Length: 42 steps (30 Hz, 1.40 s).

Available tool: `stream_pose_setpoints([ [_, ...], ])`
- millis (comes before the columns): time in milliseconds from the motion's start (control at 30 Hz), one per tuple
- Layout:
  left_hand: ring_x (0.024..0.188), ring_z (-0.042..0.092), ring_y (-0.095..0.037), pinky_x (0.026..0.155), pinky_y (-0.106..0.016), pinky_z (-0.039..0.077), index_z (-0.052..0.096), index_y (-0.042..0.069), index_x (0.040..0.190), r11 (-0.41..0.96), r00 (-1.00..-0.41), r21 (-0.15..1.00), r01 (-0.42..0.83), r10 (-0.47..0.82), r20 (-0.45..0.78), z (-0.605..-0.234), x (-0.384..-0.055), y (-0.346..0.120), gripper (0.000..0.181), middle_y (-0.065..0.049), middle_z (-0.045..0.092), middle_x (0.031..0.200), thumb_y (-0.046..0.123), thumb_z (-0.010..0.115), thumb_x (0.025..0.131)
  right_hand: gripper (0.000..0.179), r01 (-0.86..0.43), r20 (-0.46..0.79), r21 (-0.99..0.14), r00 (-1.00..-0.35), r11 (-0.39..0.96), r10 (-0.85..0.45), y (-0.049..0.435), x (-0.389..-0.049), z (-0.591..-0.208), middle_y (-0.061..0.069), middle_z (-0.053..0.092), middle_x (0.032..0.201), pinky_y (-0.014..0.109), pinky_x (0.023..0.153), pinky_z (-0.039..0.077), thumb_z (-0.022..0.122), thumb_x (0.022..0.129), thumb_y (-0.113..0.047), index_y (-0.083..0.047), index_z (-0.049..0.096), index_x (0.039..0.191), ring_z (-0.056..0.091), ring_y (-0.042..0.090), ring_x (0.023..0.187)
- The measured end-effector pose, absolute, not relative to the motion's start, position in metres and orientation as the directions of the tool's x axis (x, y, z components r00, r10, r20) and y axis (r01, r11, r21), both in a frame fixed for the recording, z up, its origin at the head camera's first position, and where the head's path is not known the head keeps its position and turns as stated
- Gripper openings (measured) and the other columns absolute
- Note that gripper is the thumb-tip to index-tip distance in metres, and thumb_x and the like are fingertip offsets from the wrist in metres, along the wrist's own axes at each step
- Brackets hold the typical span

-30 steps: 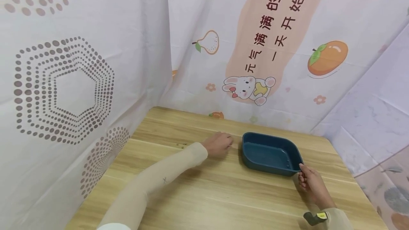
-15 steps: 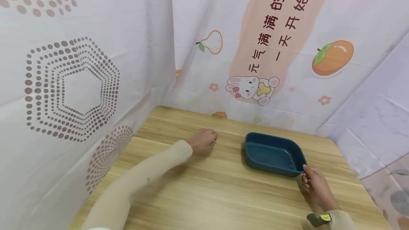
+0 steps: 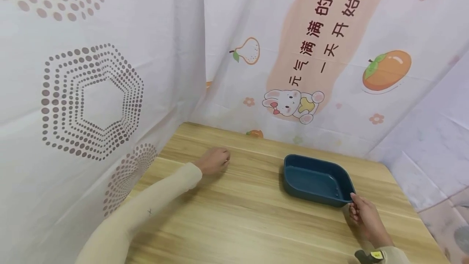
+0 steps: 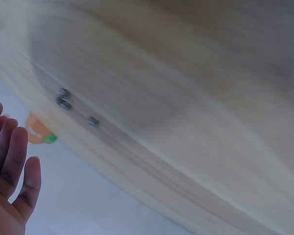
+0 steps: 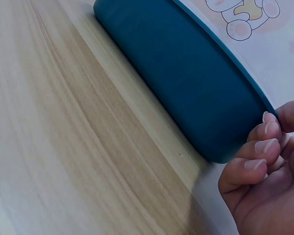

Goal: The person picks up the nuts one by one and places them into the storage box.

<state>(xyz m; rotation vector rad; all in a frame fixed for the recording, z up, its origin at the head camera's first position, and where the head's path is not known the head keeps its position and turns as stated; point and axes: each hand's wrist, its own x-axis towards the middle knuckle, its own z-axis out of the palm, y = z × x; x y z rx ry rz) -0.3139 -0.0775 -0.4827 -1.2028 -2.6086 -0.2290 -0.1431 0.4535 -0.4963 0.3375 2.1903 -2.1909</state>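
Observation:
A dark blue tray [image 3: 311, 172] with rounded corners stands on the wooden table. My right hand [image 3: 368, 217] pinches its near right corner; in the right wrist view, the thumb and curled fingers [image 5: 267, 129] meet at the rim. Some tiny pieces [image 3: 336, 194] lie in the tray by its right wall. My left hand [image 3: 213, 160] hovers over the table's far left part, fingers loosely bent, with nothing visible in it. Near its fingers in the left wrist view lie a few small metallic pieces [image 4: 63, 103], blurred, perhaps nuts. The arm and hand hide them in the head view.
The wooden table [image 3: 234, 215] meets a printed white curtain [image 3: 234, 80] at the back. Another patterned curtain [image 3: 102, 105] hangs along the left side, and a pale one [image 3: 436, 146] on the right.
My left hand has moved left across the table, away from the tray and toward the small metallic pieces, which it now hides. The right hand keeps its grip on the tray. The head view has shifted slightly.

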Motion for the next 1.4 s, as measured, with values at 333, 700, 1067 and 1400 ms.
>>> stream_pose_setpoints([
  [333,0.081,0.068,-0.014,0.074,-0.026,0.057,0.073,0.006,0.093,0.653,-0.627,0.033,0.757,0.71,0.321,-0.488,-0.309,-0.109,0.005,-0.002,0.07,0.09,0.01,0.072,0.095,0.042,0.186,-0.185,-0.983,-0.974,-0.006,0.132,0.457,-0.142,-0.495,-0.005,0.047,0.068,0.029,0.051,0.026,0.042,0.112,-0.033,-0.011,0.051,0.078,0.042,0.007,0.053],
  [700,0.078,0.068,-0.016,0.07,-0.024,0.057,0.071,0.003,0.094,0.687,-0.665,0.046,0.725,0.681,0.308,-0.492,-0.305,-0.133,0.009,-0.005,0.069,0.09,0.012,0.075,0.094,0.041,0.18,-0.179,-0.984,-0.975,-0.005,0.134,0.456,-0.142,-0.497,-0.005,0.046,0.068,0.032,0.053,0.022,0.042,0.112,-0.033,-0.01,0.051,0.08,0.041,0.007,0.053],
  [1067,0.08,0.068,-0.018,0.073,-0.029,0.058,0.072,0.002,0.102,0.736,-0.724,0.065,0.674,0.64,0.256,-0.495,-0.303,-0.146,0.021,-0.007,0.07,0.094,0.021,0.076,0.095,0.041,0.176,-0.176,-0.984,-0.976,-0.009,0.129,0.456,-0.143,-0.496,-0.005,0.046,0.067,0.034,0.054,0.02,0.042,0.112,-0.034,-0.009,0.051,0.08,0.041,0.007,0.053],
  [1400,0.082,0.066,-0.018,0.077,-0.032,0.058,0.071,0.004,0.103,0.747,-0.749,0.11,0.656,0.626,0.216,-0.496,-0.3,-0.148,0.016,-0.004,0.069,0.095,0.018,0.074,0.096,0.043,0.181,-0.181,-0.983,-0.975,-0.013,0.13,0.456,-0.143,-0.497,-0.005,0.046,0.066,0.032,0.053,0.022,0.042,0.112,-0.035,-0.011,0.052,0.078,0.041,0.006,0.052],
])
